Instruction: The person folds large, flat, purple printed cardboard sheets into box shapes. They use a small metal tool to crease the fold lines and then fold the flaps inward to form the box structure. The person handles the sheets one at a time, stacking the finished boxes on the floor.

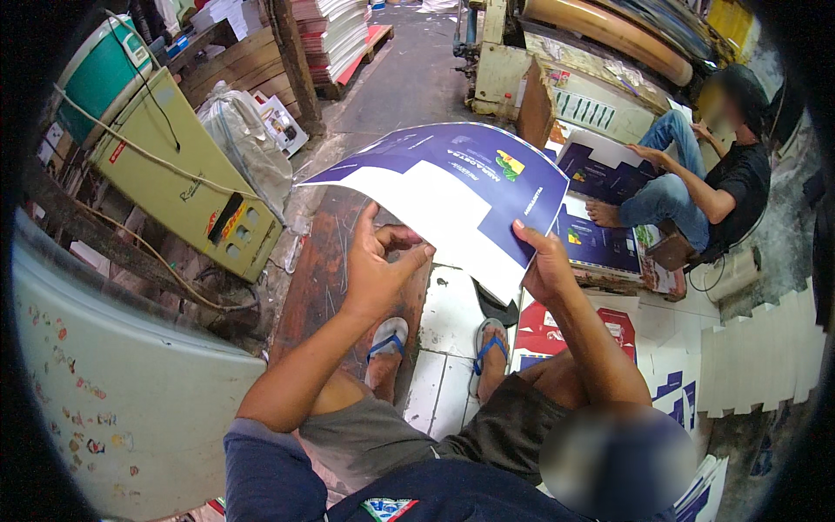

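A large printed card sheet, dark blue with a white panel, is held up in the air above the wooden worktop, in front of and slightly above both hands. Its long axis runs from the far left down to the near right, so that the far-left corner reaches well beyond the worktop's left edge while the near-right corner hangs over the white tiled floor. The sheet is bowed, its middle arched upward.

The right hand is pinched shut on the sheet's near-right edge, with the thumb seen on the printed face and the fingers hidden behind. The left hand is half open above the worktop, fingers curled and thumb raised, just under the white near edge of the sheet; whether it actually touches the card cannot be told. The right hand is thus the one carrying the sheet, and the left is the nearer to the sheet's middle.

Beyond the worktop to the right, a seated person is seen with similar blue sheets stacked nearby.
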